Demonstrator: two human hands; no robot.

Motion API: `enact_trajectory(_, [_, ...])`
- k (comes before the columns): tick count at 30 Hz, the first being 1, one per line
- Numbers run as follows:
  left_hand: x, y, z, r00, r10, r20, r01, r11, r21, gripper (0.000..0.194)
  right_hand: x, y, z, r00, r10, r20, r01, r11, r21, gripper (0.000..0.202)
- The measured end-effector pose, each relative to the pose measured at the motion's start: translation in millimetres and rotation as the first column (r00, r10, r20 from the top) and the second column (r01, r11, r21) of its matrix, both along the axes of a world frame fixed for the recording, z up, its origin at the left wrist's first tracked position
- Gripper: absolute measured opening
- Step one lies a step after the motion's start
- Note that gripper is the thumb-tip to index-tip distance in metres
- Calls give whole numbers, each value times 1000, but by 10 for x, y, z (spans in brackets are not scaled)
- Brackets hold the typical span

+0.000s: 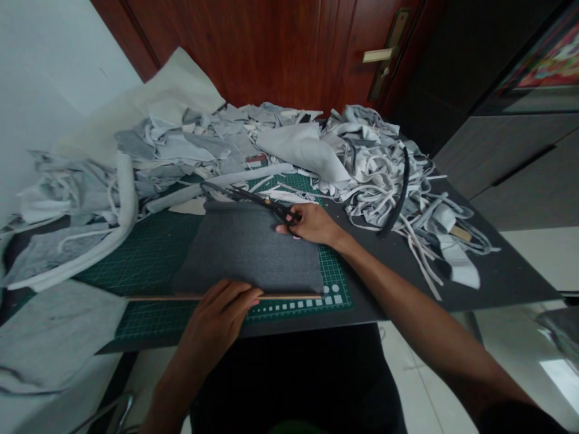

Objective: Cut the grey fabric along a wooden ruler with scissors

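A piece of dark grey cloth (244, 247) lies flat on a green cutting mat (145, 247). A thin wooden strip (289, 296) runs along the cloth's near edge. My left hand (226, 304) is closed over this strip, its fingers bent and close together. Black-handled scissors (274, 205) are in my right hand (312, 223), with fingers through the handle loops. Their blades point left across the cloth's far edge, above or on it; which one I cannot tell. Pale scraps lie just beyond the blades.
Heaped grey and white cloth scraps (375, 163) cover the back and right of the dark table (493, 277). A pale padded roll (126, 205) curves along the left. Light grey cloth (54, 337) hangs over the front left edge. Behind stands a wooden door (271, 54).
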State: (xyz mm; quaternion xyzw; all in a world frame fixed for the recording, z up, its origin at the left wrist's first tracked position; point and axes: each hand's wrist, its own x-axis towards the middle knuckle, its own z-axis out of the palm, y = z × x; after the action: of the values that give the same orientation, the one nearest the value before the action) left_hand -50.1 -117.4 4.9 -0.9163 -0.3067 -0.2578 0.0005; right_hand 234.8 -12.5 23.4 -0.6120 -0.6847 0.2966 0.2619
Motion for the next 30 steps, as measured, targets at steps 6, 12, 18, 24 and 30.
enact_trajectory(6, [-13,-231,-45,998,58,-17,-59,998,-12,37,-16,-37,7,998,15,66,-17,999,28,32])
enact_trajectory(12, [8,-396,-66,995,96,-14,-96,995,-4,38,-38,-68,-7,995,4,99,-10,998,60,31])
enact_trajectory(18, [40,-433,-84,993,120,0,-120,993,6,43,-38,-118,-1,991,-9,135,-6,994,107,29])
enact_trajectory(24, [67,-408,-33,995,94,25,-95,995,19,40,110,-518,138,990,20,143,-48,979,197,21])
enact_trajectory(30, [72,-428,-61,994,105,38,-106,994,22,39,194,-1067,280,969,230,90,-235,971,51,10])
